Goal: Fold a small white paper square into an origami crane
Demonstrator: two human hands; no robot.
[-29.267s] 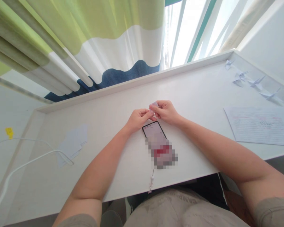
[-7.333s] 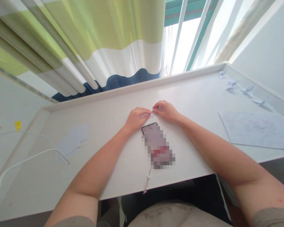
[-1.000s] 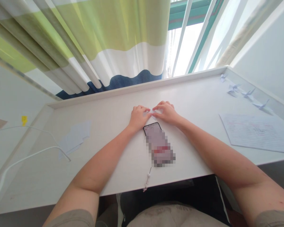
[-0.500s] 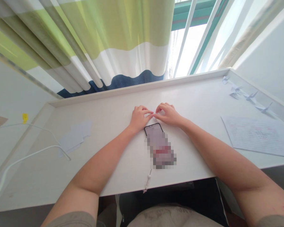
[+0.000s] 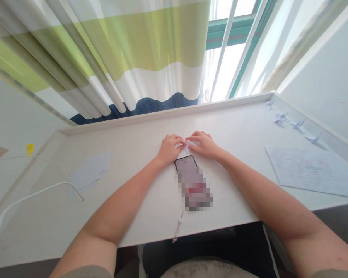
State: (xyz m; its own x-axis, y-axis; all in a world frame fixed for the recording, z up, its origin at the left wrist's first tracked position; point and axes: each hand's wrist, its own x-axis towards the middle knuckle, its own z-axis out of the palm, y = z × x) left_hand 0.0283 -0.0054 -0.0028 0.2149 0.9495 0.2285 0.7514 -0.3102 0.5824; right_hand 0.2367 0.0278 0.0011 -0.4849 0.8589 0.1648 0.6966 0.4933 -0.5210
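Note:
A small piece of folded white paper [image 5: 187,150] lies between my hands on the white desk, partly hidden by the fingers. My left hand [image 5: 171,148] pinches it from the left with thumb and forefinger. From the right, my right hand [image 5: 204,144] has its thumb and forefinger tips at the paper, a small gap between them. Just below the paper is a phone [image 5: 185,162] with its screen lit and mostly blurred out. A beaded strap [image 5: 179,222] trails from the phone to the desk's front edge.
Several folded paper figures [image 5: 298,124] line the right side of the desk [image 5: 133,216], above a written sheet [image 5: 310,166]. Loose paper slips [image 5: 89,172] and a white cable [image 5: 40,189] are at the left. A raised rim [image 5: 162,116] borders the back, below a curtain [image 5: 150,42].
My right forefinger and thumb have parted, and more of the folded paper shows between my hands. The view has tilted slightly, shifting the desk down in the picture.

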